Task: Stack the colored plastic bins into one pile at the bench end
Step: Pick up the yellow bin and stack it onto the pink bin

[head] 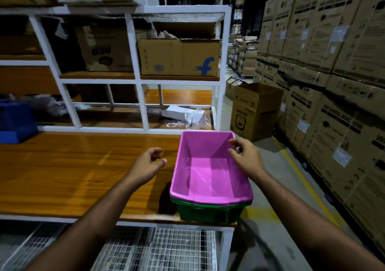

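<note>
1. The pink bin [210, 166] sits nested in a green bin [208, 211] at the bench's [73, 166] right end, near the front edge.
2. The left hand [149, 164] hovers just left of the pile, fingers loosely curled, holding nothing.
3. The right hand [243, 154] hangs over the pink bin's right rim, fingers loose, gripping nothing.
4. A blue bin [16, 123] rests at the far left edge.

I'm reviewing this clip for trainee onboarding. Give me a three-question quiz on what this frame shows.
1. True or false: the pink bin sits nested in a green bin.
2. Which bin has not joined the pile? A) blue bin B) pink C) green
3. Fill in: the left hand and right hand hold ____.

Key: 1 true; 2 A, it is at the bench's far left; 3 nothing.
</note>
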A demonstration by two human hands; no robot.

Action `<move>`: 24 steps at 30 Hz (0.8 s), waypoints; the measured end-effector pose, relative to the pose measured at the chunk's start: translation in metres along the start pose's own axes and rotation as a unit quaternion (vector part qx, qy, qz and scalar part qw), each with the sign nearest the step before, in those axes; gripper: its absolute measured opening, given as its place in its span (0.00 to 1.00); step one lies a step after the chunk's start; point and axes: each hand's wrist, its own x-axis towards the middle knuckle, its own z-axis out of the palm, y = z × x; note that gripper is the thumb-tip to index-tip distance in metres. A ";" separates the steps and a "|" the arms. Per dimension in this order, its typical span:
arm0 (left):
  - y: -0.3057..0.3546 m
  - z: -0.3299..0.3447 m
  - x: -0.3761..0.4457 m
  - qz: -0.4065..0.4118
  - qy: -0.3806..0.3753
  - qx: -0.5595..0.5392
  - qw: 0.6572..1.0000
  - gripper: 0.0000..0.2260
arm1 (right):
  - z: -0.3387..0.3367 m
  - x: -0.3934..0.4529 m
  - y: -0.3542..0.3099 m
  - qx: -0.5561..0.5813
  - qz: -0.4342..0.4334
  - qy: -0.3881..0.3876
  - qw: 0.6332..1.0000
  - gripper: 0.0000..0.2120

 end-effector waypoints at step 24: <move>-0.287 -0.396 -0.139 -0.080 0.166 0.360 0.915 0.30 | 0.419 -0.111 -0.396 -0.194 -0.355 -0.308 0.861 0.33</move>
